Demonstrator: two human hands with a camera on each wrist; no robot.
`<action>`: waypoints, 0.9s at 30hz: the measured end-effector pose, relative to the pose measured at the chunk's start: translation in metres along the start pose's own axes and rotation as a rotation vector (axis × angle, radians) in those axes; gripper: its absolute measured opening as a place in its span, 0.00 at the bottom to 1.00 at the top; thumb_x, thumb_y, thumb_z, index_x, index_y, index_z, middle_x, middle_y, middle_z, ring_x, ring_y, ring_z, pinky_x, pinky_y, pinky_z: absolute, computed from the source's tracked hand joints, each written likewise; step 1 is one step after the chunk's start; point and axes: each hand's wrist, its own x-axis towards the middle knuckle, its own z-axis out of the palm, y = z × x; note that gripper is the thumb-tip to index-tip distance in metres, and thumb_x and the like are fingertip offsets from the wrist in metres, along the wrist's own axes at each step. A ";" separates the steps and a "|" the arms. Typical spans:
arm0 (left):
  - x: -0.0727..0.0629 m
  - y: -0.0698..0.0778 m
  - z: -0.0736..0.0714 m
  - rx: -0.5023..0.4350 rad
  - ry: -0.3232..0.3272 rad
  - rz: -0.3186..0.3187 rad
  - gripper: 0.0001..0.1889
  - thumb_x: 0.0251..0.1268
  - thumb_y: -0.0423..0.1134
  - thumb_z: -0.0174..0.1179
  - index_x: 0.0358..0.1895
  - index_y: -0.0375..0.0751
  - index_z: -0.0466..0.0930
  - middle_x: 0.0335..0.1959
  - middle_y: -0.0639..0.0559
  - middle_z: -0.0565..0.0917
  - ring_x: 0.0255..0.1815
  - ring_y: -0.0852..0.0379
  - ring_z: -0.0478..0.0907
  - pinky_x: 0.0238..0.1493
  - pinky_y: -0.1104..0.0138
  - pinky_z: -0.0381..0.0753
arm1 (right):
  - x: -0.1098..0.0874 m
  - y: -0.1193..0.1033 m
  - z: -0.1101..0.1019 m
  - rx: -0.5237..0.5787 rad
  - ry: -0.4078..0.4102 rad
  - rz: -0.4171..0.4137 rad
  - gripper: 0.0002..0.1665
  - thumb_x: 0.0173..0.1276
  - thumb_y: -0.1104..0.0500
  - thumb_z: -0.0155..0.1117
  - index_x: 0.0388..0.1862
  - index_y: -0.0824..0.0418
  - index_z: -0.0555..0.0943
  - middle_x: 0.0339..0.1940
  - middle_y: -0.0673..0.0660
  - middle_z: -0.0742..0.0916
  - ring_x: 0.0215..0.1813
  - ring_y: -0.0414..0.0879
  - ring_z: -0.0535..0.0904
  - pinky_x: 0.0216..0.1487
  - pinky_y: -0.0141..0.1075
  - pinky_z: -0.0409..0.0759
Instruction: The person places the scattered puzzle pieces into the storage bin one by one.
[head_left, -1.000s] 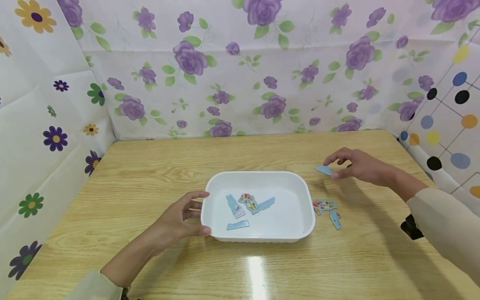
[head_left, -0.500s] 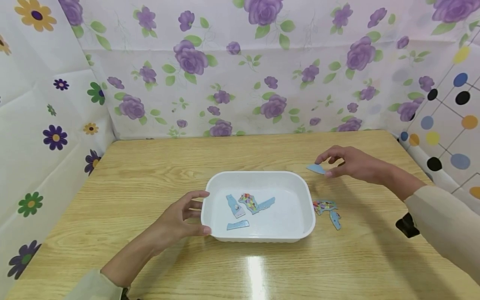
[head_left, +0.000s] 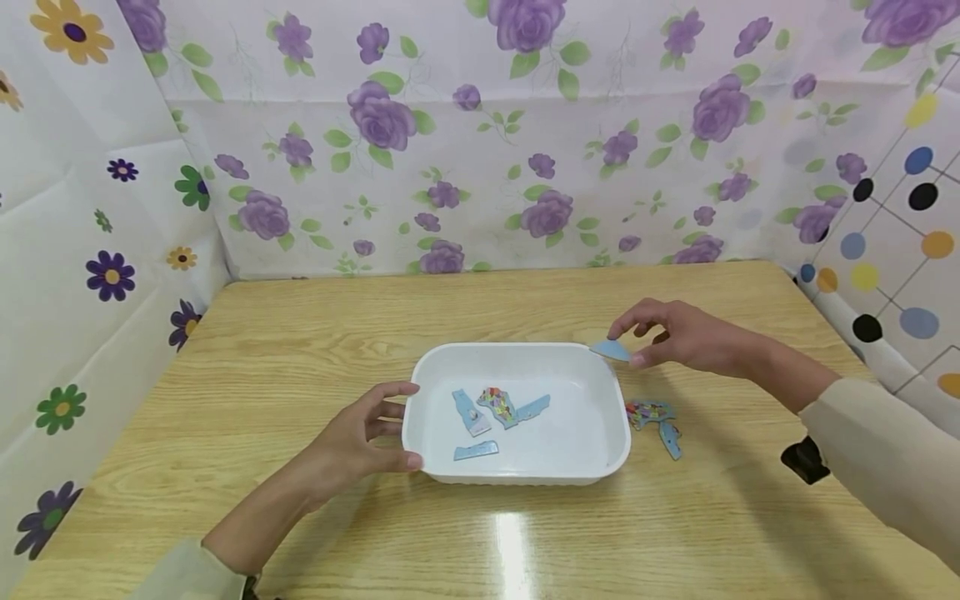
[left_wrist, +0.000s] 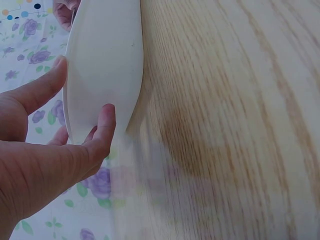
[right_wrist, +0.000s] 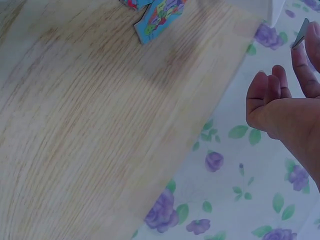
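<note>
My right hand (head_left: 678, 337) pinches a light-blue puzzle piece (head_left: 611, 349) between thumb and fingertips, at the far right corner of a white plastic tray (head_left: 570, 479). Only a thin edge of that piece (right_wrist: 300, 35) shows in the right wrist view. My left hand (head_left: 371, 433) holds the tray's left end, thumb at the near corner and index finger at the rim. In the left wrist view this hand (left_wrist: 55, 145) spans the tray's outer wall (left_wrist: 105, 55). Inside the tray lie several puzzle pieces, among them a multicoloured one (head_left: 498, 406) and a blue strip (head_left: 476, 451).
Right of the tray, a multicoloured puzzle piece (head_left: 651, 412) and a blue one (head_left: 671, 439) lie on the wooden table (head_left: 315, 325). Flowered cloth (head_left: 480, 167) hangs behind the table. A dotted sheet (head_left: 900, 292) stands at the right.
My right hand has moved left with the blue puzzle piece, from over the table to the tray's far right corner. The left hand and the tray have stayed in place.
</note>
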 end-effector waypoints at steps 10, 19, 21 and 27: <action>0.000 0.000 0.000 0.001 0.005 0.003 0.46 0.45 0.37 0.77 0.70 0.52 0.61 0.58 0.41 0.73 0.61 0.42 0.71 0.55 0.55 0.79 | 0.001 -0.021 0.017 0.004 -0.012 -0.020 0.19 0.64 0.58 0.68 0.54 0.52 0.79 0.58 0.55 0.75 0.61 0.57 0.66 0.56 0.49 0.73; 0.000 0.000 0.000 -0.004 0.008 -0.001 0.46 0.45 0.37 0.77 0.70 0.51 0.61 0.59 0.41 0.73 0.62 0.42 0.72 0.54 0.55 0.79 | 0.009 -0.033 0.030 0.016 -0.057 -0.040 0.19 0.62 0.62 0.69 0.52 0.53 0.80 0.58 0.55 0.75 0.59 0.57 0.65 0.54 0.47 0.73; 0.000 0.000 0.000 -0.003 0.006 0.002 0.46 0.45 0.37 0.77 0.70 0.51 0.61 0.59 0.40 0.73 0.62 0.42 0.71 0.54 0.55 0.79 | 0.012 -0.034 0.035 0.023 -0.071 -0.041 0.19 0.62 0.62 0.69 0.51 0.53 0.80 0.57 0.55 0.75 0.58 0.56 0.65 0.53 0.47 0.72; 0.000 0.000 0.000 -0.011 0.002 0.007 0.46 0.45 0.37 0.77 0.70 0.51 0.61 0.59 0.40 0.72 0.61 0.42 0.71 0.54 0.55 0.79 | 0.016 -0.040 0.051 -0.012 -0.126 -0.036 0.18 0.60 0.62 0.71 0.50 0.53 0.81 0.55 0.55 0.75 0.58 0.57 0.64 0.51 0.46 0.73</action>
